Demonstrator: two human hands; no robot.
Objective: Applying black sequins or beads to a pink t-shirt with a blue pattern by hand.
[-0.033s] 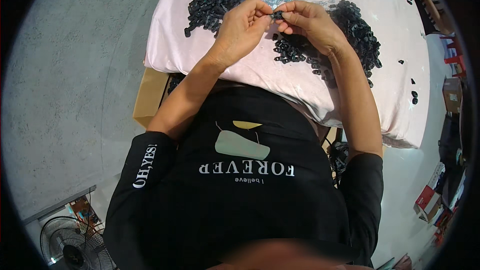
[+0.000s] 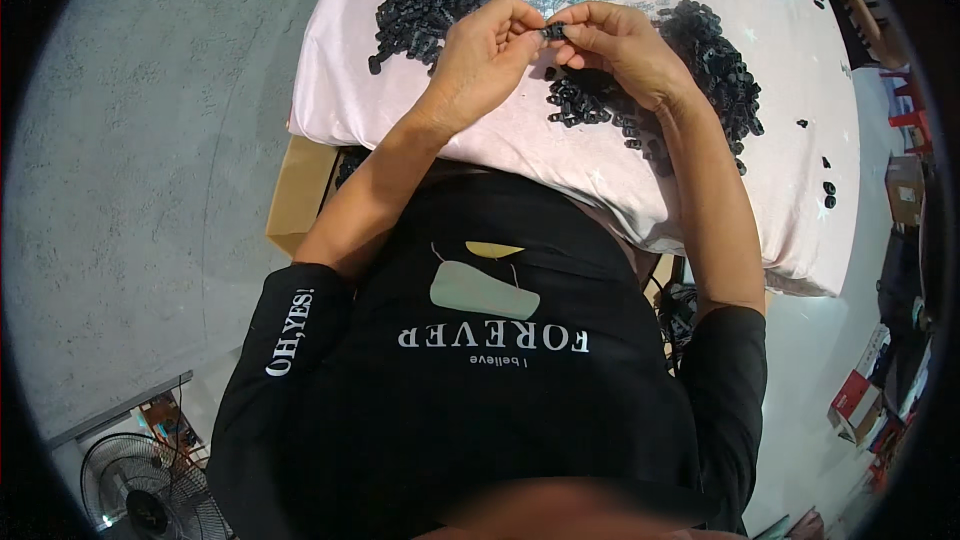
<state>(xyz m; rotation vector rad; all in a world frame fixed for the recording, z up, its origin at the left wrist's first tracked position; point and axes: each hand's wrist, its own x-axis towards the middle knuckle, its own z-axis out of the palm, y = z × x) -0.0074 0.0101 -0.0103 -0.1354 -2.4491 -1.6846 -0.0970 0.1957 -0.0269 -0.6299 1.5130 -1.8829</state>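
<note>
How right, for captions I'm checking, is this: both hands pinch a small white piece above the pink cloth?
Not quite: the head view shows a small black piece, not white. The left hand and right hand do pinch it above the pink cloth.

We find the pink cloth (image 2: pixel 380 115) brightly lit at twelve o'clock, with soft shadow below the right hand (image 2: pixel 618 40). We note sheen on the floor (image 2: pixel 815 340) at four, glare beside the fan (image 2: pixel 147 512) at eight, blur near six, and bent, black-rimmed edges.
</note>
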